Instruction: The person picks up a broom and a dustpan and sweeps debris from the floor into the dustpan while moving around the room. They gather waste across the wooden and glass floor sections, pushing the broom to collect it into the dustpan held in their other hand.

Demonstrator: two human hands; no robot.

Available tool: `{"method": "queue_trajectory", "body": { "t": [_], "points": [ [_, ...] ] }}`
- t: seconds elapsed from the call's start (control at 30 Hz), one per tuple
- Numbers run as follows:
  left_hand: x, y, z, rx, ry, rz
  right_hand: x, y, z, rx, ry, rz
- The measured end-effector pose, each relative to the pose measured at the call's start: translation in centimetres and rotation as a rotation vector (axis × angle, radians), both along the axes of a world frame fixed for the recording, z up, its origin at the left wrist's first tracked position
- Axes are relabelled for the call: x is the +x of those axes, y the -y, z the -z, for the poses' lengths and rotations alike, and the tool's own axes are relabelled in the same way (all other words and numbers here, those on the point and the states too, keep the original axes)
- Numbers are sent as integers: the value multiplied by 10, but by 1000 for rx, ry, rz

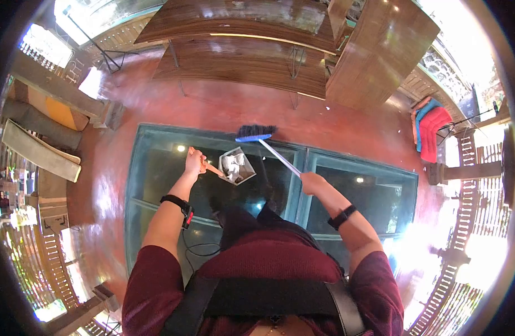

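Observation:
My left hand [195,161] is closed around the orange handle of a dustpan [250,175]. Crumpled white paper [233,165] and some dark bits lie in the pan, which is over the glass floor panel [162,168]. My right hand [313,183] grips the pale shaft of a broom [280,157]. The broom's blue head with dark bristles is beyond the dustpan, near the far edge of the glass, and apart from the pan.
Wooden tables [240,64] stand ahead on the red floor [212,112]. At the right is a chair with a red cushion [434,126]. A tripod [106,56] stands far left, near a bench-like seat [39,148]. Small white scraps dot the floor. A cable [198,245] runs by my body.

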State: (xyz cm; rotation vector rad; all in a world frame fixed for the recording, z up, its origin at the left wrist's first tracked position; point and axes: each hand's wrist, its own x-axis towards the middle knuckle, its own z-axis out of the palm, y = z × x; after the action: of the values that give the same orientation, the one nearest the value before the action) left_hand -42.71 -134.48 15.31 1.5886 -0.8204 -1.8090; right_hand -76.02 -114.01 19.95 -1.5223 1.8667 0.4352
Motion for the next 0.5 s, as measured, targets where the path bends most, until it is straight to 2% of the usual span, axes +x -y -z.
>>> {"method": "queue_trajectory", "body": {
  "t": [0.07,0.13,0.23,0.3,0.43,0.5],
  "points": [
    [6,0,6,-10,-14,9,4,-20,-27,79,1,-37],
    [10,4,21,-13,-28,23,-6,-52,-24,3,65,-30],
    [6,7,22,31,-46,97,-5,-71,-60,213,131,178],
    [-1,2,8,32,-31,135,-10,-80,-73,244,331,398],
    [-9,7,14,0,-3,195,-17,-89,-96,297,728,836],
    [-9,8,14,-13,-11,219,-25,-91,-104,293,809,901]
  ]
}}
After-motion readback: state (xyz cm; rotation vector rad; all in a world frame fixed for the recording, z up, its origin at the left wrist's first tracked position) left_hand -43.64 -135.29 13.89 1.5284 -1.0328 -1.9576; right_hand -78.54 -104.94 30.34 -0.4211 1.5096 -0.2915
